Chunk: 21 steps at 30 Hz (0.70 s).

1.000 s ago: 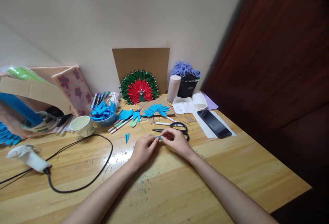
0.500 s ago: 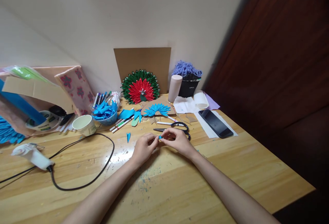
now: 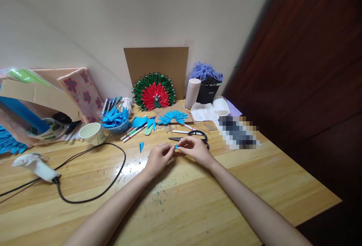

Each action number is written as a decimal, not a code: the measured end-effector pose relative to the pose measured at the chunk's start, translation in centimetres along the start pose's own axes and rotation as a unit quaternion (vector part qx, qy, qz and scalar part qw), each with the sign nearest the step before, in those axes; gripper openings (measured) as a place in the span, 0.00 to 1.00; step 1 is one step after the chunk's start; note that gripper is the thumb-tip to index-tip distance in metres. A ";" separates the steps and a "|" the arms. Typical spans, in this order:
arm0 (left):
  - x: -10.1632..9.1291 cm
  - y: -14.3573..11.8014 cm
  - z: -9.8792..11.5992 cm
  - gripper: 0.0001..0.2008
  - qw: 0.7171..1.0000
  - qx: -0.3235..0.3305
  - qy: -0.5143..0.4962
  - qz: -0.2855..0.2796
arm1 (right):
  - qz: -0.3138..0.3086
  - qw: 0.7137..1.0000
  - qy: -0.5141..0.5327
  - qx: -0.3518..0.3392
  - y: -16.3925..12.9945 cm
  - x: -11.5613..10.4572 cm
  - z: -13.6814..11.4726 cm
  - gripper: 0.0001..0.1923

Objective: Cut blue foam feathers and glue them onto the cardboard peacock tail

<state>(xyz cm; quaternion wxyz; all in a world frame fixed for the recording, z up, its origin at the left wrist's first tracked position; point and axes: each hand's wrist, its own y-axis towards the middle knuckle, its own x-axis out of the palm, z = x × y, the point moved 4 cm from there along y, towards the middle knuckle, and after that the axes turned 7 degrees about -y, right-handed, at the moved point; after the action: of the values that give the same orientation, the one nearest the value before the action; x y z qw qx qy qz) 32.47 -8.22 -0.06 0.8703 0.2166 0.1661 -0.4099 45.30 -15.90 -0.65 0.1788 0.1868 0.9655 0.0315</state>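
Where fingers pinch, blue scrap [image 3: 175,147] half-hidden

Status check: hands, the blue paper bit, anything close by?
Left hand and right hand both pinch small blue folded paper piece above wooden table. Black-handled scissors just behind right hand.

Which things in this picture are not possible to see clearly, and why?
Head view, the only one:
- Blue piece: too small, mostly covered by the fingertips of the left hand and right hand; shape unclear.
- Flat thing on the table: pixelated.
- Scissors: partly behind the right hand.
- Blue stack: cut off by the left edge.
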 end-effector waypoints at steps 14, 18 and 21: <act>0.1 0.0 0.2 0.18 1.000 0.006 0.001 -0.014 | 0.009 1.000 -0.007 0.000 0.1 0.0 0.1 0.08; 0.0 0.0 0.3 0.17 1.000 0.013 0.008 -0.018 | 0.012 1.000 -0.015 -0.002 0.1 0.0 0.2 0.08; 0.0 -0.1 0.4 0.16 1.000 0.019 0.009 -0.020 | 0.012 1.000 -0.023 -0.004 0.1 0.0 0.2 0.07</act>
<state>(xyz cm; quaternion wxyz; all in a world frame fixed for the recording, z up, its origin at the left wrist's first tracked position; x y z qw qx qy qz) 32.46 -8.47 0.20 0.8561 0.2337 0.1700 -0.4284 45.42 -15.81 -0.82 0.2016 0.1983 0.9586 0.0333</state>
